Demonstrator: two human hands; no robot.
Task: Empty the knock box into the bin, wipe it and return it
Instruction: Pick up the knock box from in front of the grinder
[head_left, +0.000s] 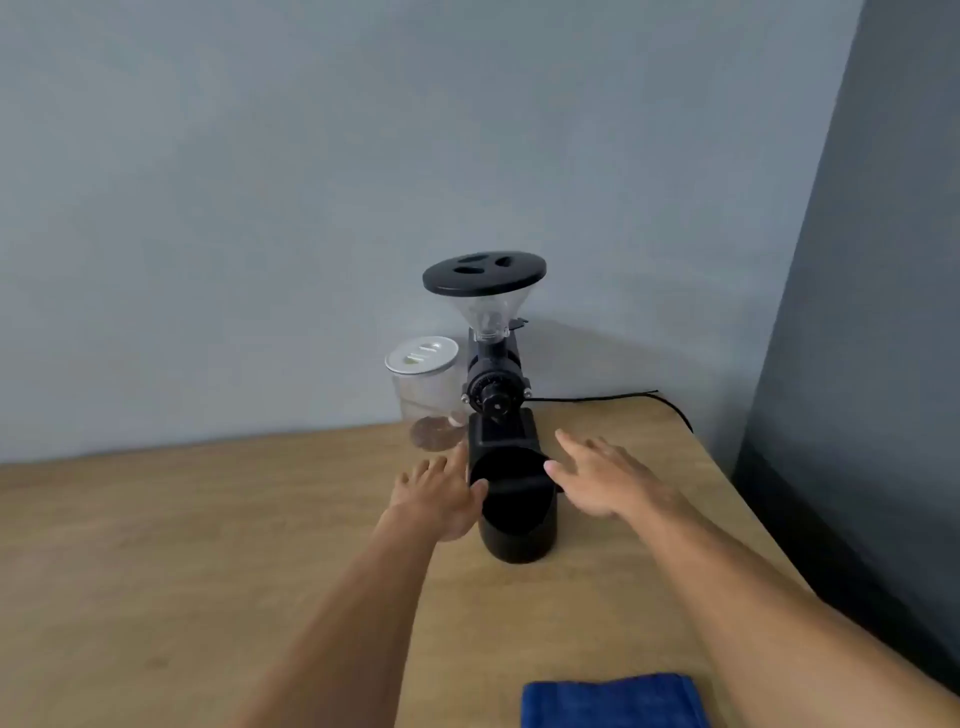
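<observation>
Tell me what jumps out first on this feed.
Both open hands, left hand and right hand, flank the black knock box mid-table. Directly behind stands the grinder, a clear jar to its left. A blue cloth lies at the near edge.

Knock box (517, 512) before grinder (493, 374); jar (423, 389) seemingly behind-left.

Two bare forearms rose from the lower edge of the frame, no sleeves, watch or rings showing. The left hand (441, 493) and right hand (605, 486) were ungloved, with slim fingers (569, 444).
</observation>
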